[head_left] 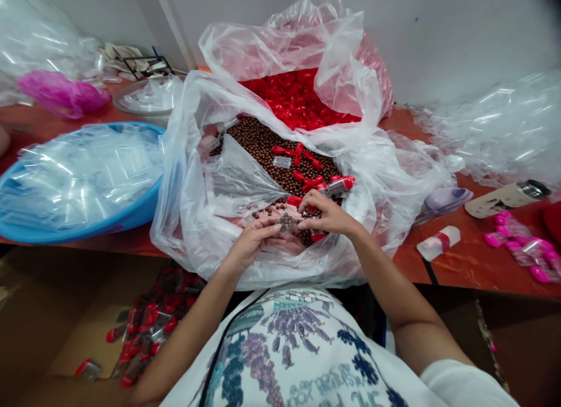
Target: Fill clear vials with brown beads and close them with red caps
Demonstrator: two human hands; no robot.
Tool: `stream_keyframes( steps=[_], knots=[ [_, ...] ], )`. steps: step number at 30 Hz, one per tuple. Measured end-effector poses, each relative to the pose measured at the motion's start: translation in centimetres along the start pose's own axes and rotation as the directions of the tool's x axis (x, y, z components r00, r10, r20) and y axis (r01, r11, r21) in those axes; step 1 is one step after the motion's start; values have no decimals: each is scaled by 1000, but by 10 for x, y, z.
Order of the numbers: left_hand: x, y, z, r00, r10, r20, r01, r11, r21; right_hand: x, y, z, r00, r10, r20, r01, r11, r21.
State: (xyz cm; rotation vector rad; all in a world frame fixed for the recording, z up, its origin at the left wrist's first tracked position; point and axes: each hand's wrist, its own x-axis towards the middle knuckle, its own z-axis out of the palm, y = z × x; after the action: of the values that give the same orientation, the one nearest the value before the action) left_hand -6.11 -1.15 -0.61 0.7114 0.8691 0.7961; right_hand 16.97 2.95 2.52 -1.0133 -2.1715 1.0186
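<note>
My left hand (pixel 253 241) and my right hand (pixel 326 215) meet over the near edge of a big clear plastic bag (pixel 193 179) full of small brown balls (pixel 263 145). Between the fingers of both hands is a small clear tube (pixel 287 223) with brown balls inside. Both hands are closed on it. Red caps (pixel 302 156) and another filled tube with a red cap (pixel 338 186) lie on the brown balls just beyond my right hand. Behind that, a second clear bag holds a heap of red caps (pixel 298 100).
A blue basin (pixel 87 226) of clear empty tubes sits at the left. A cardboard box below left holds finished red-capped tubes (pixel 149 325). On the red table (pixel 460 261) at the right lie a tape roll, a purple tool, a bottle and pink items.
</note>
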Motion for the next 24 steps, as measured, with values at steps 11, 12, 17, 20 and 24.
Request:
stream_keyframes(
  steps=[11, 12, 17, 20, 24],
  knots=[
    [-2, 3, 12, 998, 61, -33, -62, 998, -10, -21, -4, 28, 961, 240, -139, -149, 869, 471],
    [-2, 3, 12, 998, 60, -31, -60, 998, 0, -23, -5, 29, 963, 230, -140, -151, 893, 425],
    [-2, 0, 12, 997, 80, -1, -80, 995, 67, -28, -6, 32, 967, 110, -231, -76, 985, 153],
    [-1, -4, 14, 993, 114, -31, -111, 990, 82, -29, -6, 37, 964, 40, -263, -27, 998, 55],
    [-1, -8, 16, 989, 138, -55, -134, 988, 75, -30, -5, 45, 959, -48, -278, 33, 998, -57]
  ],
)
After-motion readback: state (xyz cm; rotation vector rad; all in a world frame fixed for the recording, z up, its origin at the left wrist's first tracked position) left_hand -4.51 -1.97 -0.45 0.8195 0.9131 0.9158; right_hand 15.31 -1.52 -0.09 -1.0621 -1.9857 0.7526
